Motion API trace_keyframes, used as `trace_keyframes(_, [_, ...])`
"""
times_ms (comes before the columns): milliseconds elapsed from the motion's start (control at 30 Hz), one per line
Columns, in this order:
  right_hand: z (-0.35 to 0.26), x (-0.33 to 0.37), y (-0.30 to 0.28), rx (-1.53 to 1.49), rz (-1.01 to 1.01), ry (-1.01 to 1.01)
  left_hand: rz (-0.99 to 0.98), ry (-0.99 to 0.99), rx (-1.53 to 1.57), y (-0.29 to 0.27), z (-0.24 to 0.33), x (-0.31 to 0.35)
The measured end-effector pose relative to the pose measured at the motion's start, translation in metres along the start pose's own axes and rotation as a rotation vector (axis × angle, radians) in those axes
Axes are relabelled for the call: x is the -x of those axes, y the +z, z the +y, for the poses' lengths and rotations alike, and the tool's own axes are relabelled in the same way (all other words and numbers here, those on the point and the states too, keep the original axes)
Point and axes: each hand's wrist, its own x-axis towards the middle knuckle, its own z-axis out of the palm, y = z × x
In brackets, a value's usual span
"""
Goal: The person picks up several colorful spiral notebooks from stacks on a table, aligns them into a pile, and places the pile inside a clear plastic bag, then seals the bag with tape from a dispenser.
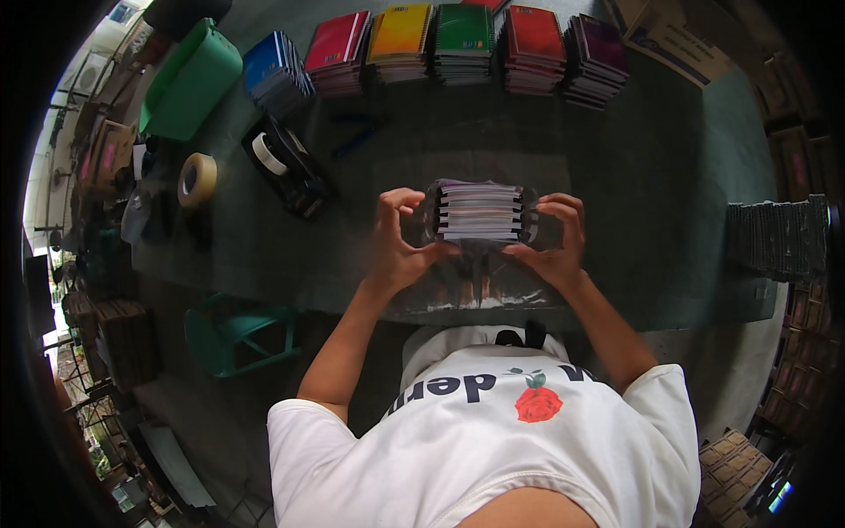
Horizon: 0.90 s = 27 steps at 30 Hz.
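A stack of several spiral notebooks [480, 211] lies inside a clear plastic bag [497, 294], page edges toward me. The bag's loose end spreads toward the table's front edge. At the left end of the stack is my left hand [396, 251], its fingers curled at the far side and its thumb pressed on the near corner. My right hand [563, 248] mirrors it at the right end, thumb on the near right corner. Between them both hands hold the bagged stack.
Stacks of blue [273, 66], pink [339, 44], yellow [401, 35], green [464, 35], red [534, 40] and purple [598, 48] notebooks line the far side. At left are a black tape dispenser [295, 180], tape roll [197, 179], green bin [189, 79] and green stool [242, 339].
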Motion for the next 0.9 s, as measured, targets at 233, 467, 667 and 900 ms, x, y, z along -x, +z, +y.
trace_keyframes(233, [-0.024,-0.011,0.008,0.397,-0.205,-0.228,-0.052,0.228,-0.279,0.006,0.029,-0.003])
trace_keyframes(467, [-0.040,-0.052,0.005,0.274,-0.223,-0.026,-0.316,0.159,-0.158,-0.012,0.035,-0.050])
trace_keyframes(667, [-0.018,-0.102,-0.001,-0.101,-0.647,0.352,-0.608,-0.020,0.030,-0.017,0.023,-0.100])
trace_keyframes(900, [-0.047,-0.099,0.002,0.294,-0.753,-0.064,-0.588,0.259,-0.446,-0.014,0.061,-0.074])
